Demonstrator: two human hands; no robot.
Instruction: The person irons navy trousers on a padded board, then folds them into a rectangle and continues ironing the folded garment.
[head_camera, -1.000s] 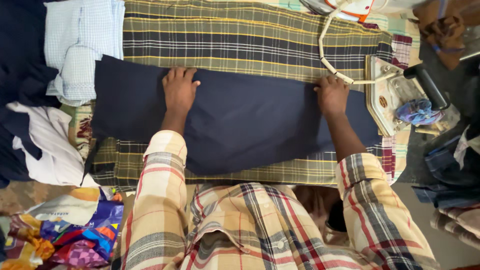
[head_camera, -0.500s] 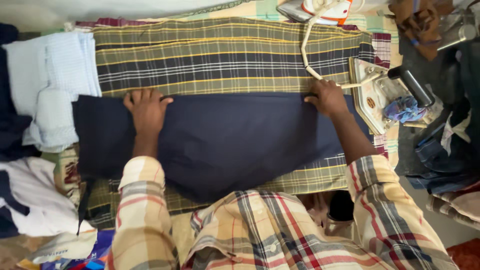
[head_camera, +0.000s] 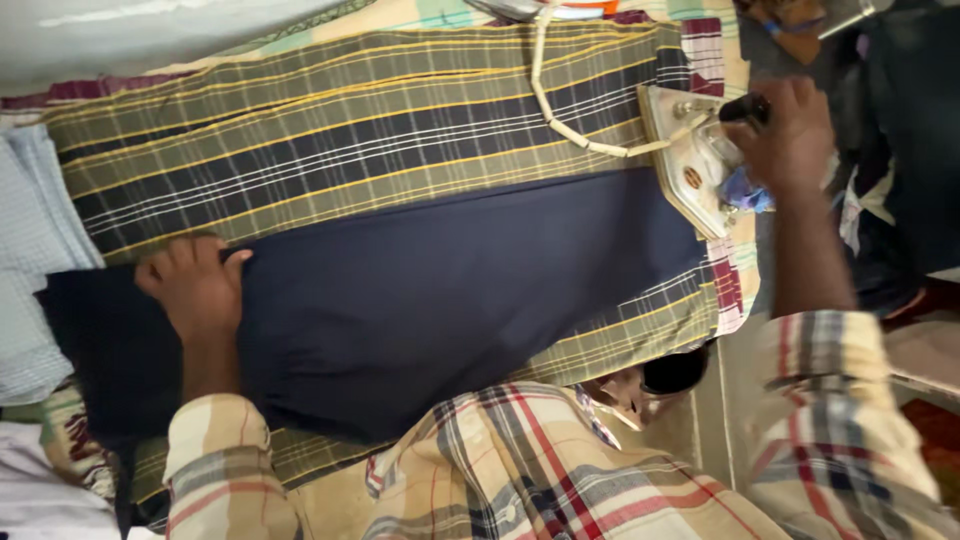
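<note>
A dark navy garment (head_camera: 450, 290) lies flat across a board covered in olive, navy and yellow plaid cloth (head_camera: 350, 130). My left hand (head_camera: 195, 285) presses palm-down on the garment's left part, fingers at its upper edge. My right hand (head_camera: 790, 130) is closed around the black handle of a metal clothes iron (head_camera: 690, 165) that stands at the board's right end, just beside the garment's right edge. The iron's cream cord (head_camera: 560, 110) runs up over the plaid cloth.
Light blue checked fabric (head_camera: 30, 250) is piled at the left end, with white cloth (head_camera: 40, 490) below it. Dark clothes (head_camera: 900, 150) lie at the far right. A round dark object (head_camera: 675, 372) sits below the board's front edge.
My right hand has left the garment's upper right edge and taken hold of the iron's handle. My left hand stays pressed on the garment. The view has shifted left.
</note>
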